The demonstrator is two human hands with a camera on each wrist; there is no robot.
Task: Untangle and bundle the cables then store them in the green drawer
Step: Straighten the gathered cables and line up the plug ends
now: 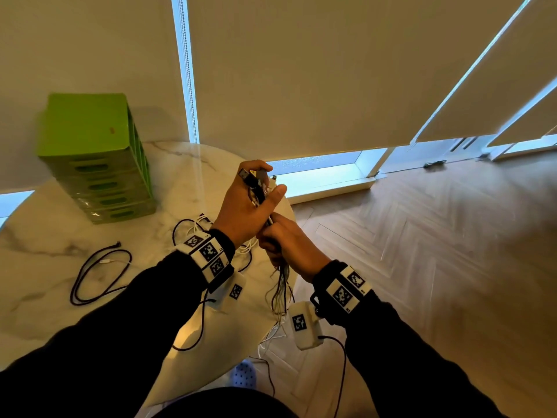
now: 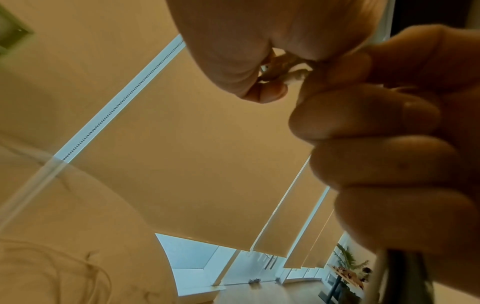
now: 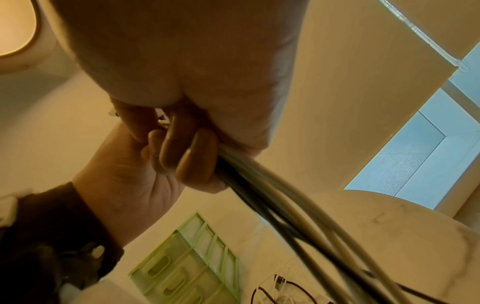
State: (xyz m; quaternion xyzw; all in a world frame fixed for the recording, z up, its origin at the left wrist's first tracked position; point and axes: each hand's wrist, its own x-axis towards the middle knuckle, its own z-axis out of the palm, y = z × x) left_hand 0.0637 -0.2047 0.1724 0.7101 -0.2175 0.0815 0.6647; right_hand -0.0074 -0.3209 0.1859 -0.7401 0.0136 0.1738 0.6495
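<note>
In the head view both hands hold one bundle of dark and pale cables [image 1: 280,289] upright above the table's right edge. My left hand [image 1: 251,197] grips the top of the bundle, where a black USB plug [image 1: 245,176] sticks out past the fingers. Just below, my right hand [image 1: 284,241] is curled round the bundle, and the loose cable lengths [image 3: 272,205] hang down from it. The right wrist view shows my right fingers [image 3: 182,152] wrapped round those strands. The green drawer unit [image 1: 96,158] stands at the table's back left, all its drawers closed.
A dark cable [image 1: 96,276] lies looped on the round marble table [image 1: 45,312]. More white and dark cables [image 1: 196,224] lie behind my left wrist. The table edge runs under my hands, with wooden floor [image 1: 422,251] to the right. Window blinds hang behind.
</note>
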